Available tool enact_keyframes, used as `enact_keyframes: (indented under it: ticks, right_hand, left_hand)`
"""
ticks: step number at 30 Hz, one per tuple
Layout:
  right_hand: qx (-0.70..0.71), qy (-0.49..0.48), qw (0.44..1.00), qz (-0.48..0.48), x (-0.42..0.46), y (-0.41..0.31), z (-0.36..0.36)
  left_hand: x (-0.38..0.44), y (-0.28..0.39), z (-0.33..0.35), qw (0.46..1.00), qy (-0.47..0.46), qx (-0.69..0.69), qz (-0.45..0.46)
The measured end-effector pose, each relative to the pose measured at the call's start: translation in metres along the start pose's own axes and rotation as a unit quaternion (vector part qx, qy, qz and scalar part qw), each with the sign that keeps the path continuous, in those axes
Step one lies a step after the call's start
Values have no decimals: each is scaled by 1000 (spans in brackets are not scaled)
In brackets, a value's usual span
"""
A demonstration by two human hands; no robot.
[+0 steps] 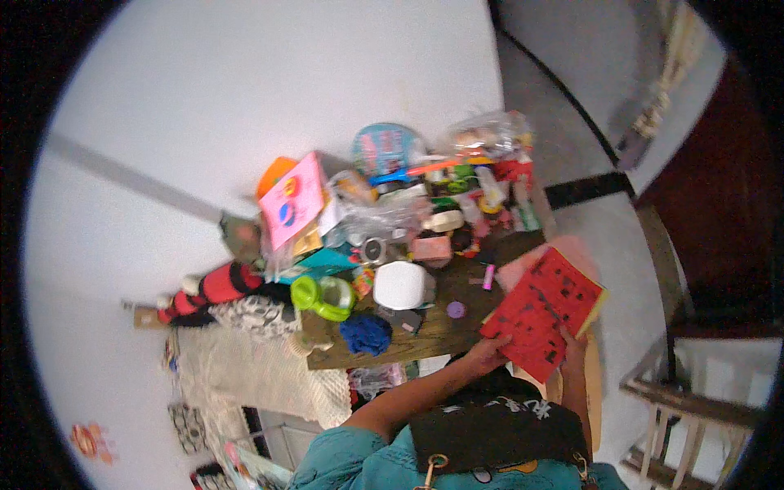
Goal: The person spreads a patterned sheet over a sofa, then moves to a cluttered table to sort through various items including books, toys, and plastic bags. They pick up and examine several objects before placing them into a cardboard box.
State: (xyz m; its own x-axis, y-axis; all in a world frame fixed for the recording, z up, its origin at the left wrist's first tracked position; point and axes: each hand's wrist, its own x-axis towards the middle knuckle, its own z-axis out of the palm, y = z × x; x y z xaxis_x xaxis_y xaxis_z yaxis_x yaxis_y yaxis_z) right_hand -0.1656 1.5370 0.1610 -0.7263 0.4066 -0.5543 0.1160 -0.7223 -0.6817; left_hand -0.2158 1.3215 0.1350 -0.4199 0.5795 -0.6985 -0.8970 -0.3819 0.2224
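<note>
My left hand (491,351) grips the lower left edge of a red paper sheet (539,315) with dark markings. At its lower right edge, my right hand (573,352) holds the same sheet. Yellow shows along the sheet's right edge. Behind its upper part lies a pale pink sheet or cover (576,250); whether the two are joined I cannot tell. The red sheet is tilted, in front of the right end of a cluttered wooden table (441,343). A small purple round object (456,310) and a pink stick-shaped item (489,277) lie left of it.
On the table are a white rounded container (399,285), a green-lidded container (321,298), a blue scrunchie-like bundle (365,335) and a pink box (431,248). Clear plastic bags (383,217) and a pink board (291,202) stand farther back. A wooden rack (692,404) is at right.
</note>
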Motion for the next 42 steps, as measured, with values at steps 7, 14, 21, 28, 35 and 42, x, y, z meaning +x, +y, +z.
enact_keyframes:
  ticks: [7,14,21,28,35,42]
  right_hand:
    - [15,-24,1000,-8,3,18,-26]
    - [74,-52,996,-7,8,-5,-12]
    - [85,34,996,-16,73,7,-29]
    - [-299,176,929,-128,135,28,-76]
    - [-541,65,766,-341,70,-11,-73]
    - [-503,-199,811,-221,-25,48,329]
  left_hand:
    - [13,25,14,983,-100,-142,60]
    - [40,4,37,984,53,32,166]
    - [-19,44,28,958,142,161,192]
    - [-128,186,4,817,222,211,489]
    - [-238,353,-104,538,433,285,664]
    - [-246,462,-136,374,536,508,561]
